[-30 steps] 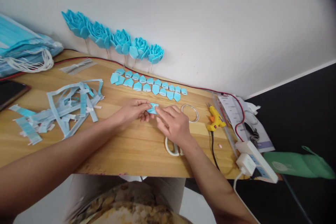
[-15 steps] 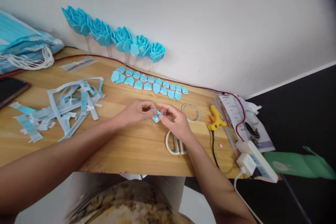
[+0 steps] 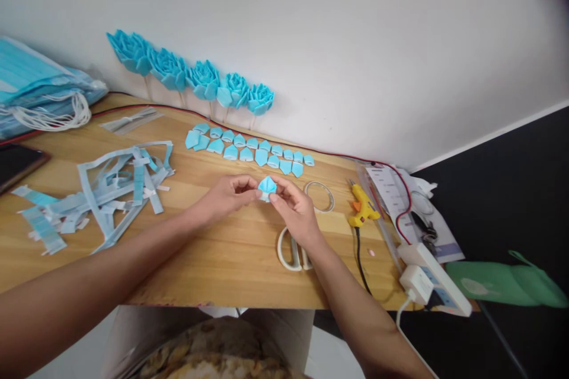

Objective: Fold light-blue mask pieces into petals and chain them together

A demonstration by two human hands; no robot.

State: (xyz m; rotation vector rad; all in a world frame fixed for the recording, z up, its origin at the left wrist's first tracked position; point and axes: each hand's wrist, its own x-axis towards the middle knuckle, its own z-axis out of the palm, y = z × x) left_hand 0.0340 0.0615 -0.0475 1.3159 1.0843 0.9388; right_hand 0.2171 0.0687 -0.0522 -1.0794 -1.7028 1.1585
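My left hand (image 3: pixel 226 195) and my right hand (image 3: pixel 293 208) meet over the middle of the wooden table (image 3: pixel 213 254). Between their fingertips they pinch a small folded blue petal (image 3: pixel 267 187), held just above the tabletop. Behind it lie two rows of several similar folded blue petals (image 3: pixel 249 147). Several finished blue fabric roses (image 3: pixel 195 74) lean on the white wall. White-handled scissors (image 3: pixel 291 251) lie under my right wrist.
A heap of cut blue mask strips (image 3: pixel 102 189) lies at the left, with a stack of face masks (image 3: pixel 40 92) and a dark phone (image 3: pixel 18 163) beyond. A tape ring (image 3: pixel 319 195), yellow glue gun (image 3: pixel 362 210), papers (image 3: pixel 400 201) and power strip (image 3: pixel 433 281) sit at the right.
The blue piece was pressed flat on the table a second ago. Both hands have since lifted it slightly and folded it into a petal shape.
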